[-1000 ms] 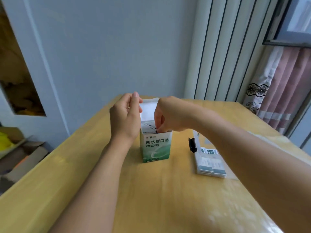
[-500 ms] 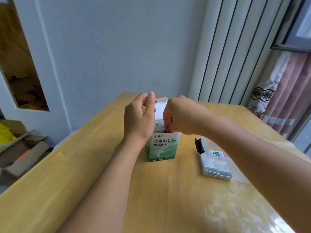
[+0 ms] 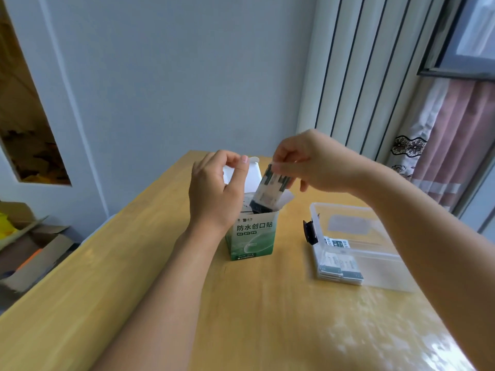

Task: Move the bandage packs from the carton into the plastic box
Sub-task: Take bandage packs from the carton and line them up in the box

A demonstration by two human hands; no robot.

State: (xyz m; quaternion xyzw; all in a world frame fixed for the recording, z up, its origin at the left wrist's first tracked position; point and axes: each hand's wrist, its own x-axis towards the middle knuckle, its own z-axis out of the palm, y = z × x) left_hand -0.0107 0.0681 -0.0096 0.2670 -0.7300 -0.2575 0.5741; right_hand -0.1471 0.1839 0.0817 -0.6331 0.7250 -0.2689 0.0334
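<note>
A green and white carton (image 3: 253, 238) stands upright on the wooden table (image 3: 267, 317) with its top flaps open. My left hand (image 3: 214, 194) grips the carton's upper left side and pinches its white lid flap. My right hand (image 3: 313, 162) pinches the top of a small stack of bandage packs (image 3: 269, 192), tilted, with its lower end still at the carton's mouth. To the right lies the clear plastic box (image 3: 375, 279) with a black latch; a few bandage packs (image 3: 338, 266) lie flat in its near left corner.
The table's far edge meets a grey wall and a ribbed white panel. Open cardboard boxes (image 3: 29, 245) sit on the floor to the left. A pink curtain (image 3: 452, 145) hangs at the right under a window.
My right hand has risen out of the carton, drawing a stack of bandage packs up and to the right. My left hand stays on the carton and flap. The camera view shifted left.
</note>
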